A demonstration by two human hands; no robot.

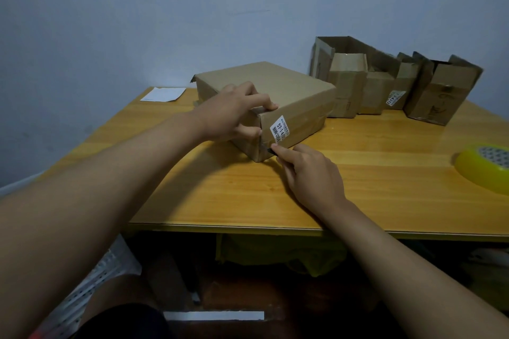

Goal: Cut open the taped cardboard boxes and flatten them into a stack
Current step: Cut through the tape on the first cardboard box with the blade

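wooden table (358, 173) | left hand (234, 115) grips box (275, 96) corner | right hand (308, 170) pinches blade (268, 150) at tape

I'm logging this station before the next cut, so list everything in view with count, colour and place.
closed brown cardboard box with a white label: one, brown, middle of the table, taped along its near edge.
opened brown cardboard boxes: a cluster, exact count unclear, brown, far right of the table by the wall.
yellow roll of packing tape: one, yellow, right edge of the table.
white sheet of paper: one, white, far left corner of the table.
small dark cutter: one, dark, at the box's near bottom corner.
wooden table: one, yellow-brown.
left hand: grips the box's near corner.
right hand: pinches the cutter.
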